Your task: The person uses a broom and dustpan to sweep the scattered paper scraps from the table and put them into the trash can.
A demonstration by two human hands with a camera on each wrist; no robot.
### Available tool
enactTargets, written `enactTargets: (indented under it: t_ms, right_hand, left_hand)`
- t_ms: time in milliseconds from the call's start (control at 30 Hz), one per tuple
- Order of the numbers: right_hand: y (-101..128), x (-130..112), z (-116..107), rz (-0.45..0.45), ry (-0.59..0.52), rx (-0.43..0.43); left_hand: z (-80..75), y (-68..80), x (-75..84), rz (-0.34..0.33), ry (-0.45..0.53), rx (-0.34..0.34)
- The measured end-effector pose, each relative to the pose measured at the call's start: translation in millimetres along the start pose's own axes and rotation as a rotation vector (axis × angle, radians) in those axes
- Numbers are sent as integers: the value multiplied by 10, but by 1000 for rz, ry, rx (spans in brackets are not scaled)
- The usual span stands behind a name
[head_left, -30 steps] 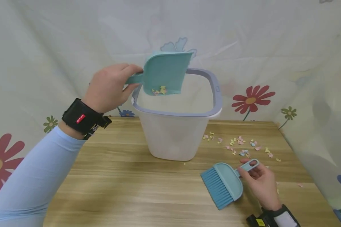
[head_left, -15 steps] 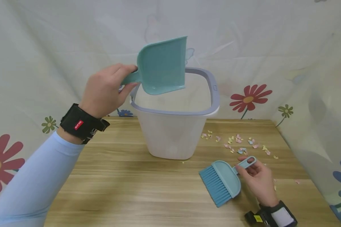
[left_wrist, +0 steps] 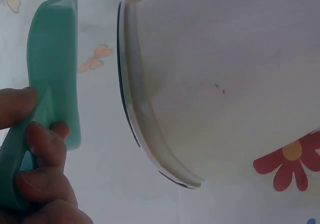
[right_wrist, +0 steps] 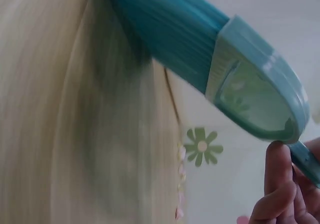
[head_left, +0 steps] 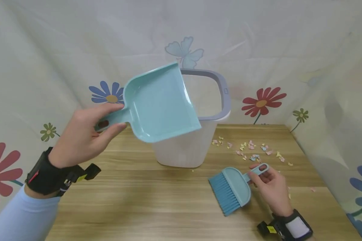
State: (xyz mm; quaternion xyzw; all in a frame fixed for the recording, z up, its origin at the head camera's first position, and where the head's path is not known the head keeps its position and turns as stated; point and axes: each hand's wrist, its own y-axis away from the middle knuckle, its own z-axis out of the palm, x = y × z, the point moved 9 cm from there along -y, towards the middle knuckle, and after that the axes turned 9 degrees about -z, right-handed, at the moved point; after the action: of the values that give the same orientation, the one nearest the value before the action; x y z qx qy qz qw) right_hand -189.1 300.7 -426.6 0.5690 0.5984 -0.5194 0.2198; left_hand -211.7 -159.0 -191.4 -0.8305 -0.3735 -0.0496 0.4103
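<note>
My left hand (head_left: 81,140) grips the handle of a teal dustpan (head_left: 160,105), held in the air in front of and left of the white bin (head_left: 196,110) with a grey rim. The pan looks empty. In the left wrist view the dustpan (left_wrist: 52,73) is edge-on beside the bin (left_wrist: 215,83). My right hand (head_left: 269,185) holds the handle of a small teal brush (head_left: 230,189) with blue bristles, low over the wooden table (head_left: 138,201). The brush (right_wrist: 210,58) fills the right wrist view. Coloured paper scraps (head_left: 250,150) lie on the table behind the brush.
A flower-printed cloth (head_left: 265,100) hangs behind and at both sides of the table. The bin stands at the table's back middle. A few stray scraps (head_left: 313,189) lie near the right edge.
The dustpan tipped its scraps into the bin, then my left hand drew it back down and to the left, away from the bin's mouth. The right hand and brush barely moved.
</note>
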Motion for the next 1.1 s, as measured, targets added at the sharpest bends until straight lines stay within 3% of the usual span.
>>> enactTargets:
  t_ms: [267, 433, 667, 767, 900, 1100]
  right_hand:
    - [25, -192, 291, -1, -139, -37]
    - [57, -264, 579, 22, -225, -67]
    - [93, -204, 856, 74, -214, -88]
    - [101, -133, 834, 103, -190, -74]
    - [70, -34, 648, 110, -133, -41]
    - [-115, 79, 215, 76, -52, 33]
  left_hand:
    - [101, 595, 56, -48, 83, -118]
    - [343, 927, 4, -112, 133, -280]
    - [770, 1263, -127, -173, 235, -465]
    - [979, 1420, -249, -222, 237, -545]
    - [1267, 1634, -432, -304, 247, -658]
    - [1547, 1828, -623, -356, 227, -712]
